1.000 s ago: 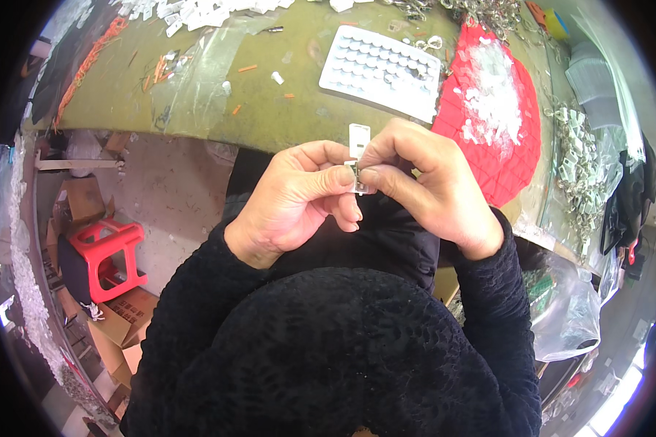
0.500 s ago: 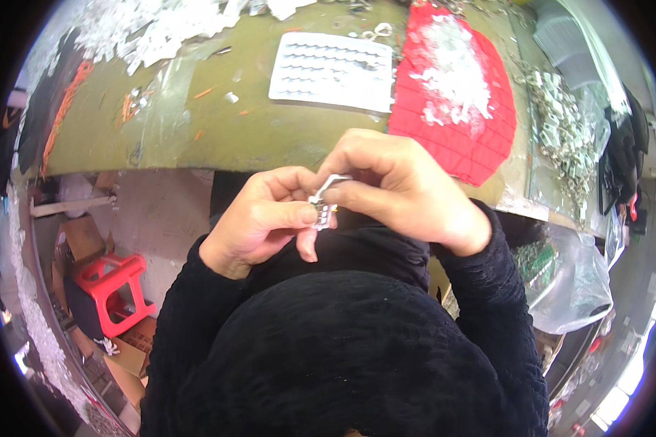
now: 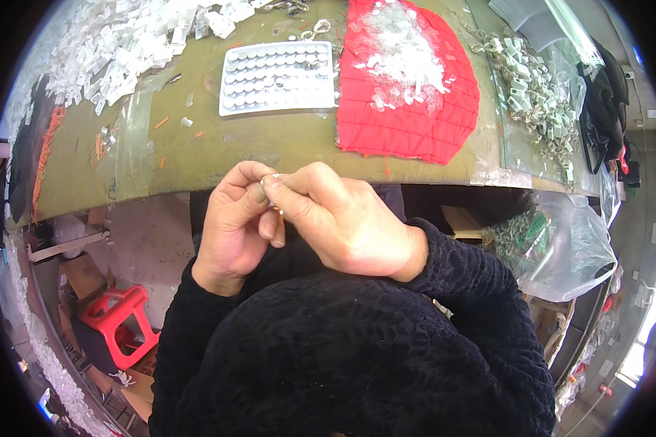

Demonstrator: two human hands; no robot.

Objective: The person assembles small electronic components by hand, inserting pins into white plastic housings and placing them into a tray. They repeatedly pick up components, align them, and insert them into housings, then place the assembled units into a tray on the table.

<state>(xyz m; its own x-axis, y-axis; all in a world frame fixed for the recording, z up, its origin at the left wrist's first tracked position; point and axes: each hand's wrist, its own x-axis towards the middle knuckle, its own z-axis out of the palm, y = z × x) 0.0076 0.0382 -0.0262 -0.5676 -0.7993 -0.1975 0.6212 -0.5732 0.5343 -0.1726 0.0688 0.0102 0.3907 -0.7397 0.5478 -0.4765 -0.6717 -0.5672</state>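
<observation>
Two hands [image 3: 233,222] [image 3: 342,218], one tray [image 3: 277,76], one red cloth [image 3: 408,124], one red stool [image 3: 120,324]

An olive-green table [image 3: 270,149] carries everything. Near its middle lies a white tray [image 3: 278,77] of round cells, and just to its right a red quilted cloth [image 3: 415,124] strewn with small clear pieces [image 3: 404,51]. A heap of clear white plastic parts [image 3: 124,44] fills the far left corner. Along the right edge, on clear plastic sheeting, lie pale metal-clipped pieces [image 3: 536,91]. Orange scraps [image 3: 47,153] lie along the left edge
</observation>
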